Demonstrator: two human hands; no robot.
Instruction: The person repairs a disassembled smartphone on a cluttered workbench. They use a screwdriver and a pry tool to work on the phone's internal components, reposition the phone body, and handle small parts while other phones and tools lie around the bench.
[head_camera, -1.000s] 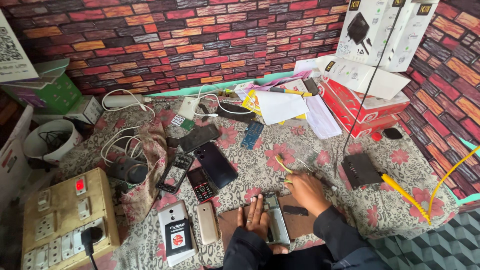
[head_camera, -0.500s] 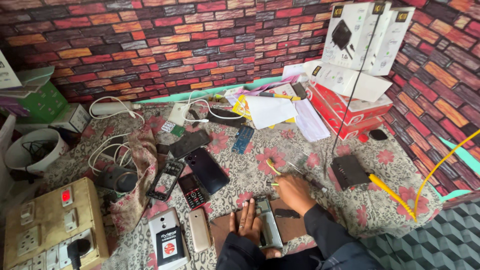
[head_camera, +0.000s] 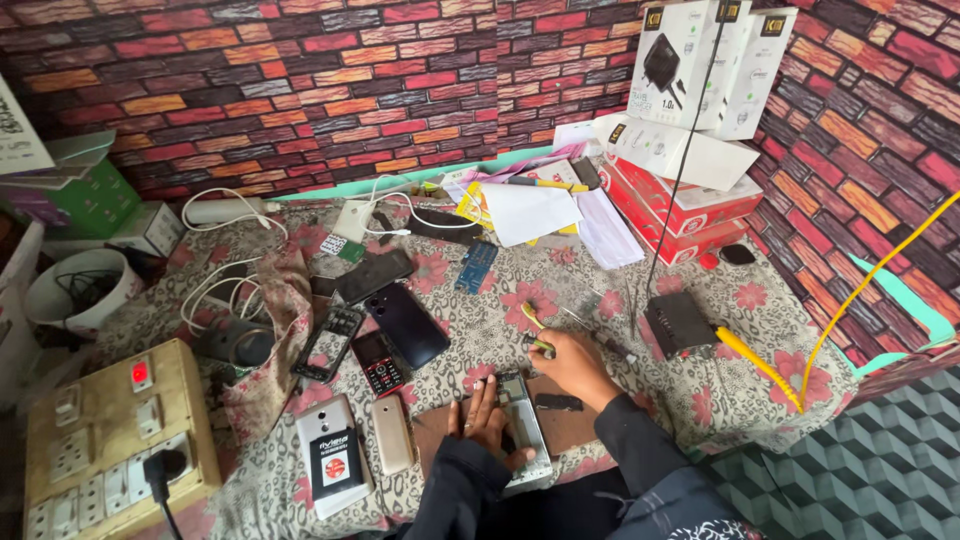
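Observation:
My left hand (head_camera: 482, 420) rests flat beside and partly on an opened grey phone body (head_camera: 525, 430) that lies on a brown pad (head_camera: 575, 425) near the table's front edge. My right hand (head_camera: 573, 366) is closed around a yellow-handled screwdriver (head_camera: 536, 328), whose handle sticks up and to the left, just above the top of the phone body. A small dark part (head_camera: 557, 402) lies on the pad under my right wrist.
Several phones (head_camera: 405, 322) lie left of my hands on the floral cloth (head_camera: 470, 310), with a blue circuit board (head_camera: 477, 266) behind. A wooden switchboard (head_camera: 100, 440) stands front left. Red and white boxes (head_camera: 690, 200) stand at back right, and a black block with a yellow cable (head_camera: 690, 322) sits at right.
The view has drifted slightly. My right hand with the screwdriver has stayed by the phone's top; my left hand remains at the phone's side.

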